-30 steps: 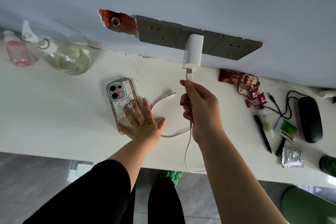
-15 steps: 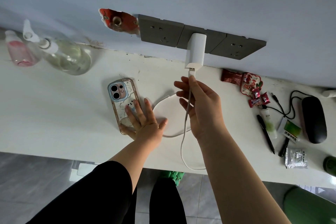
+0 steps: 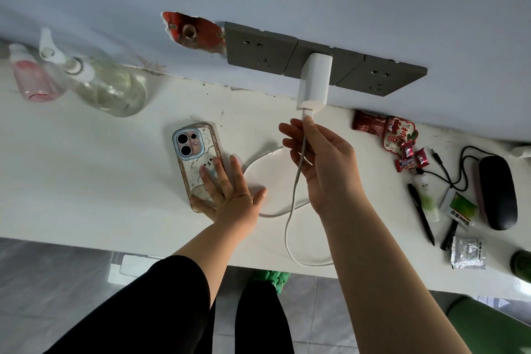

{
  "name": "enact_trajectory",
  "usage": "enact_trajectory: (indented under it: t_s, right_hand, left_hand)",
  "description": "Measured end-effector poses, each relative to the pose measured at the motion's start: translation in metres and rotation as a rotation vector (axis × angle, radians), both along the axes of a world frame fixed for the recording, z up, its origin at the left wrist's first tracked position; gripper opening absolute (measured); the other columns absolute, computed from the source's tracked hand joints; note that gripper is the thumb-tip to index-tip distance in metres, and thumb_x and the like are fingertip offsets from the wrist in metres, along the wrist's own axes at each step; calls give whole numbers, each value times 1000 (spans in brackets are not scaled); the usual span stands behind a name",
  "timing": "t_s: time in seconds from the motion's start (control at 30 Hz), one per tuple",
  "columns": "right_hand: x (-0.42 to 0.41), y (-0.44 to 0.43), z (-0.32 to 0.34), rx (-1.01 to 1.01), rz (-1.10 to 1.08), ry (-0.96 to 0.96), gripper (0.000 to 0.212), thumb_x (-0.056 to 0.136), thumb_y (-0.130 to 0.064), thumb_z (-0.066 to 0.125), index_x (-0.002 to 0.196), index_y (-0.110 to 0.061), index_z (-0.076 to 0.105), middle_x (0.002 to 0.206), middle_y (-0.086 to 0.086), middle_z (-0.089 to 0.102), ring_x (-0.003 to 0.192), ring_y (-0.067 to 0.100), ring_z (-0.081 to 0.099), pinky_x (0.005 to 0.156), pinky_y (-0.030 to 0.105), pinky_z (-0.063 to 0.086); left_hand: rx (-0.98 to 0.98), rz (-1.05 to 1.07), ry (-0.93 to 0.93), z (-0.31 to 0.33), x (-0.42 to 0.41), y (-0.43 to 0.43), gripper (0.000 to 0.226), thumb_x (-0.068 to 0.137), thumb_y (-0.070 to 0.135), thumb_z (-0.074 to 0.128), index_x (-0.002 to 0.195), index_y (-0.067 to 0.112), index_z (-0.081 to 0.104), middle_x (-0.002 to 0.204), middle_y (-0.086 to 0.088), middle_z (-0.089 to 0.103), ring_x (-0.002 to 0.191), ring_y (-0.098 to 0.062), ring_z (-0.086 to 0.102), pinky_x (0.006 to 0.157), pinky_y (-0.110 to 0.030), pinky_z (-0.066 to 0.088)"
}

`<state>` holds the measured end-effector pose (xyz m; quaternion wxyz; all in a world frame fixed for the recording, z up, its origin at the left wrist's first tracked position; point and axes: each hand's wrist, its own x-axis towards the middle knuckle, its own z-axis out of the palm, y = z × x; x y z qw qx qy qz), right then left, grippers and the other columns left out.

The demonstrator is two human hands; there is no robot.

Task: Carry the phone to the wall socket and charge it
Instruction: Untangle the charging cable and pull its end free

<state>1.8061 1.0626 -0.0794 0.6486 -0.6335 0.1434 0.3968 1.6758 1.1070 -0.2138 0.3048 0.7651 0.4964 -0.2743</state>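
The phone (image 3: 195, 158) in a clear patterned case lies face down on the white counter (image 3: 86, 169). My left hand (image 3: 230, 195) rests flat on its lower end, fingers spread. A white charger block (image 3: 314, 82) sits in the middle grey wall socket (image 3: 316, 52). My right hand (image 3: 321, 161) pinches the white cable (image 3: 293, 210) at its plug, which is seated in the block's underside. The cable loops down over the counter edge and back up; its free end (image 3: 273, 149) lies on the counter beside the phone.
A clear spray bottle (image 3: 106, 86) and a pink bottle (image 3: 31, 80) stand at the left. Right of the charger lie red snack packets (image 3: 396, 132), pens (image 3: 421, 215), a foil sachet (image 3: 468, 253), a black case (image 3: 497, 192) and a black wire (image 3: 448, 169). Broken wall patch (image 3: 192, 30).
My right hand pushed the cable plug up into the charger block, so the bare connector no longer shows. My left hand stayed on the phone.
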Motion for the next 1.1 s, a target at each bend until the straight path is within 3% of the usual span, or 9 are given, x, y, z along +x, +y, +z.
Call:
enact_trajectory:
  t_s: [0.3, 0.43, 0.57, 0.63, 0.7, 0.77, 0.9, 1.0, 1.1]
  right_hand:
    - [-2, 0, -1, -29, 40, -30, 20, 95, -30, 56, 90, -18, 72, 88, -1, 79, 76, 10, 72, 75, 28, 50]
    - [-11, -8, 0, -308, 80, -202, 23, 89, -41, 63, 97, -21, 69, 93, -3, 75, 89, 13, 68, 81, 32, 53]
    - [-56, -26, 16, -478, -5, -507, 13, 88, -36, 65, 82, -25, 61, 68, -11, 61, 61, -3, 52, 61, 14, 40]
    - [-82, -18, 14, -390, 159, -449, 13, 86, -34, 63, 76, -26, 63, 65, -16, 66, 58, -4, 56, 56, 8, 39]
    - [-94, -2, 0, -351, 289, -311, 9, 85, -30, 62, 80, -28, 69, 70, -17, 70, 66, -2, 62, 61, 8, 43]
    - [-88, 17, -27, -441, 257, -223, 11, 87, -25, 62, 94, -23, 70, 75, -11, 70, 68, 3, 61, 67, 18, 46]
    - [-62, 44, -80, -697, 163, -177, 32, 88, -35, 62, 112, -14, 60, 102, 1, 66, 79, 14, 60, 67, 23, 40]
    - [-56, 52, -103, -806, 140, -180, 35, 85, -39, 64, 101, -8, 59, 106, 9, 63, 94, 31, 62, 73, 32, 43]
    - [-55, 50, -105, -813, 171, -249, 22, 86, -25, 55, 67, -14, 56, 77, 6, 61, 68, 30, 58, 51, 27, 36]
  left_hand:
    - [29, -18, -2, -1, -1, -1, 96, 80, 73, 26, 114, 39, -57, 119, 8, -68, 109, -21, -63, 101, -72, -13]
    - [14, -12, -20, 1, -1, 0, 96, 81, 72, 29, 114, 40, -55, 118, 9, -67, 109, -20, -63, 102, -71, -14]
    - [2, -20, -46, 1, -3, 4, 93, 84, 67, 31, 120, 42, -50, 120, 11, -67, 115, -21, -59, 102, -71, -14]
    - [2, -10, -98, 3, -5, 3, 80, 86, 63, 24, 136, 41, -35, 136, 10, -54, 133, -24, -44, 104, -69, -13]
    - [42, -22, -95, 7, -11, 2, 69, 89, 52, 21, 144, 41, -20, 154, 7, -32, 144, -26, -25, 108, -66, -6]
    - [55, -81, -71, 9, -17, 4, 67, 91, 47, 22, 145, 40, -17, 158, 5, -23, 146, -26, -17, 111, -62, 3]
    - [-2, -132, -110, 18, -28, 23, 66, 95, 37, 29, 147, 37, -11, 158, 10, -21, 147, -18, -16, 116, -51, 9]
    - [11, -185, -201, 31, -36, 42, 66, 94, 26, 37, 149, 34, 3, 161, 9, -5, 148, -17, -2, 116, -44, 17]
    - [82, -321, -303, 39, -43, 71, 69, 89, 12, 46, 149, 28, 16, 160, 0, 8, 147, -22, 7, 117, -42, 18]
